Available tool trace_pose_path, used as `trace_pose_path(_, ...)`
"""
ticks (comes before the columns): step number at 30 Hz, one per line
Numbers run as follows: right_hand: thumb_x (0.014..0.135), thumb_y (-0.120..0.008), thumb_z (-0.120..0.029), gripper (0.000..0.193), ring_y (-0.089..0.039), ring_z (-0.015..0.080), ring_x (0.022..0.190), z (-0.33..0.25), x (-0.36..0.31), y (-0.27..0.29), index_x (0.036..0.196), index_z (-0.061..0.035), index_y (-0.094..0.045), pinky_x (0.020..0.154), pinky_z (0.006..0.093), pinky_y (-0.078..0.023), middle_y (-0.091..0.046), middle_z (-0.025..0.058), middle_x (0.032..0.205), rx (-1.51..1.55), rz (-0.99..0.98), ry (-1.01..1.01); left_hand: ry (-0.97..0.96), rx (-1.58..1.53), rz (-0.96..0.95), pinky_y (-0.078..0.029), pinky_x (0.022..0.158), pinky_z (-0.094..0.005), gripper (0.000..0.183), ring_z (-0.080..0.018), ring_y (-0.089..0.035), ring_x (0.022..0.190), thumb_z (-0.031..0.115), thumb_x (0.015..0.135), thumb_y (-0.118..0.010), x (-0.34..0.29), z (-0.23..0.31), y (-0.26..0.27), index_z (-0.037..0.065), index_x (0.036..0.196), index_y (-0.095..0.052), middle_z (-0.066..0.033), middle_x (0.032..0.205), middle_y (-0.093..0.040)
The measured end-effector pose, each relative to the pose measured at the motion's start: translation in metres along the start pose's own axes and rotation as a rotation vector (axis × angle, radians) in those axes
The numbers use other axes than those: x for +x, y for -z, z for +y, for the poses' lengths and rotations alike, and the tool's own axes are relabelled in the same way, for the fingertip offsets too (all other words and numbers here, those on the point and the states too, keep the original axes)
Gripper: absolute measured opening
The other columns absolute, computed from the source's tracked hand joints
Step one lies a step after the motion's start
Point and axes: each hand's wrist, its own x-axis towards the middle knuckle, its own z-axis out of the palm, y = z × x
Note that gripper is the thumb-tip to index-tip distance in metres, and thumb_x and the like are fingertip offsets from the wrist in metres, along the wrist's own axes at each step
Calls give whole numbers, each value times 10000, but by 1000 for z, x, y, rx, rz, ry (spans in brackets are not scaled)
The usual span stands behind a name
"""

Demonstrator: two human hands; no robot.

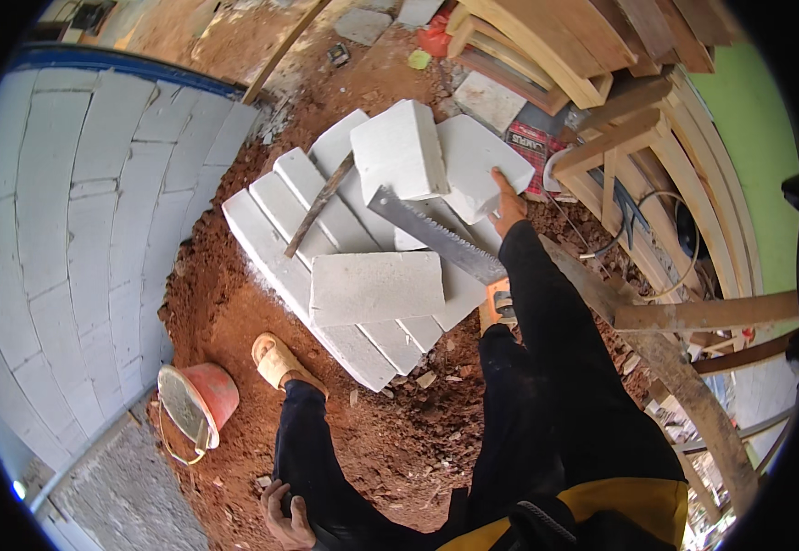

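Note:
My right hand (509, 204) reaches forward and grips the right edge of a white lightweight concrete block (482, 163), one finger laid along its face. A thicker white block (397, 151) stands just left of it. Below them a hand saw (436, 234) with a toothed metal blade and orange handle lies across the stack, its handle beside my right forearm. Another block (377, 286) rests flat at the front of the stack. My left hand (287, 519) is against my left leg near the knee, fingers apart and holding nothing.
A stick (319, 204) lies on the stacked blocks. A red bucket (206, 402) of grey mix stands at lower left, near a block wall (78, 239). Timber frames (633, 156) and a cable (684, 207) crowd the right. Rubble covers the red soil (390, 450).

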Motion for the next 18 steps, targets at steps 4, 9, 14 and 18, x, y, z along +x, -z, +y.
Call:
trace_pose_path(4,795,-876,-588,1008,-343,283,1520,14,4,15,1623,-261,-404,1208,499,-321,-382,29,1670,-145,-181,-58,104,14,-5,-462,1069,-511,461,-423,-615,1209,387,958,-692,-7,2,2,-25,1165,-707,-236,1274,-665)
trace_pose_path(9,782,-931,-452,900,-519,271,1368,26,-5,22,1519,-129,-527,1105,494,-447,-538,55,1545,-3,217,37,80,-287,-84,-487,1091,-493,364,-379,-618,1221,229,1018,-715,-9,1,-6,-30,1271,-685,-209,1375,-618)
trace_pose_path(14,571,-1005,-502,1153,-588,418,1316,-29,-41,61,1419,95,-500,1146,509,-458,-583,278,1426,-645,590,485,94,-158,2,-462,1070,-509,406,-415,-615,1206,356,954,-697,-10,-9,-9,-7,1138,-707,-214,1251,-672)
trace_pose_path(18,601,-992,-459,1142,-584,397,1334,-93,-105,103,1464,83,-477,1117,521,-477,-577,280,1446,-732,440,604,45,-101,27,-467,1067,-488,345,-384,-632,1189,289,957,-703,-12,-13,-8,-13,1122,-697,-185,1211,-688)
